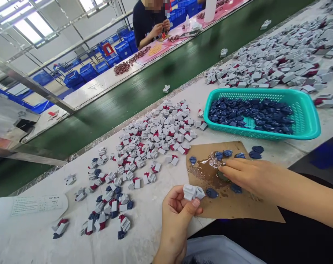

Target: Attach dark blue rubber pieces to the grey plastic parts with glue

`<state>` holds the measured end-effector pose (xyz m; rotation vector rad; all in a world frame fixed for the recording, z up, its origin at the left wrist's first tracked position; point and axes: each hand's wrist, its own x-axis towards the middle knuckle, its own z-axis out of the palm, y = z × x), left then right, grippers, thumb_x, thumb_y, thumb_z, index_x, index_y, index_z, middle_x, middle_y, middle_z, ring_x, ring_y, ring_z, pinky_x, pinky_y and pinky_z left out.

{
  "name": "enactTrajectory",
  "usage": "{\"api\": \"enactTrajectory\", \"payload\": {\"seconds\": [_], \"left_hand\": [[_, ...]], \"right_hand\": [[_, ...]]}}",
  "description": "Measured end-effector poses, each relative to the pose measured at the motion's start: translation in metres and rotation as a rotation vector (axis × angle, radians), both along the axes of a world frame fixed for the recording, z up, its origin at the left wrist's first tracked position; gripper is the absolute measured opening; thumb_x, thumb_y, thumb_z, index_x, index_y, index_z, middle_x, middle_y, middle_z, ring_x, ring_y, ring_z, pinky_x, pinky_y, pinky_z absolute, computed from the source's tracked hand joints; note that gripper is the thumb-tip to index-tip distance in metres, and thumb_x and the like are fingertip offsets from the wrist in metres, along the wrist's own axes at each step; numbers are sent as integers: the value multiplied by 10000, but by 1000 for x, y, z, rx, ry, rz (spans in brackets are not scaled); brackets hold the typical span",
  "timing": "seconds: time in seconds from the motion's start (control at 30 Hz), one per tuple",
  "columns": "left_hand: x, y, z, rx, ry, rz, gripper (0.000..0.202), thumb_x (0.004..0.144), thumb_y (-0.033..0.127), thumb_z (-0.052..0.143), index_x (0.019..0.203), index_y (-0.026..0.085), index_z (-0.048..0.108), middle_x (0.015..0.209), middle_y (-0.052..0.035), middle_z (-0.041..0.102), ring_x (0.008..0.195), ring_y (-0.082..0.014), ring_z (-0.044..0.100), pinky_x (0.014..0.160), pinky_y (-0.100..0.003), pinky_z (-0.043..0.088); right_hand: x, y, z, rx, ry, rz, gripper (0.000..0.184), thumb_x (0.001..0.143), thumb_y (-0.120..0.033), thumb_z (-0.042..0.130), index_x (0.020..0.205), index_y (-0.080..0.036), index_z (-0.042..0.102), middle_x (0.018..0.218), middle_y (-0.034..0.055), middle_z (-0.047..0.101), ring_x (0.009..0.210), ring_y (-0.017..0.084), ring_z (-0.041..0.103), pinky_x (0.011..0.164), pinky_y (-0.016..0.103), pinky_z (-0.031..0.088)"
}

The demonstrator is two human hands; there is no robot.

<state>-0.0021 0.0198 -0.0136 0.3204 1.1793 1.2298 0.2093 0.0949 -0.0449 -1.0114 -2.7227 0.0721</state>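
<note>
My left hand is closed around a small grey plastic part, held up at the near edge of the table. My right hand reaches left over a brown cardboard sheet, its fingertips pressed on something in a wet glossy patch; what they hold is hidden. Several small dark blue parts lie on the cardboard around the fingers.
A teal basket of dark blue parts stands behind the cardboard. Piles of grey-and-red parts cover the table's middle and far right. Assembled grey, red and blue pieces lie at left. Beyond runs a green conveyor belt, where another person works.
</note>
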Motion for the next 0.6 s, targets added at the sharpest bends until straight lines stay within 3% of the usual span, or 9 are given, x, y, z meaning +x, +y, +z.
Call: {"api": "enactTrajectory", "payload": {"seconds": [0.23,0.43,0.6], "left_hand": [[1,1,1,-24,18,-12,350,498,350,887,738,149,730,740,-65,727,660,-144,659,523,-161,502],[6,-1,1,2,36,-27,348,511,368,881,716,146,709,681,-39,707,605,-119,633,536,-167,498],[10,-3,3,44,51,-38,307,545,336,867,719,161,685,695,-29,703,592,-107,616,543,-167,491]], "right_hand": [[-2,-2,2,31,3,47,331,818,-3,314,907,-159,592,801,67,581,689,191,568,595,311,421],[-4,-5,-7,111,20,23,373,830,-3,276,924,-152,605,877,94,616,744,214,579,632,328,412],[-7,-8,1,1,118,-29,329,864,-63,314,867,-176,623,827,75,631,717,201,594,614,308,431]]}}
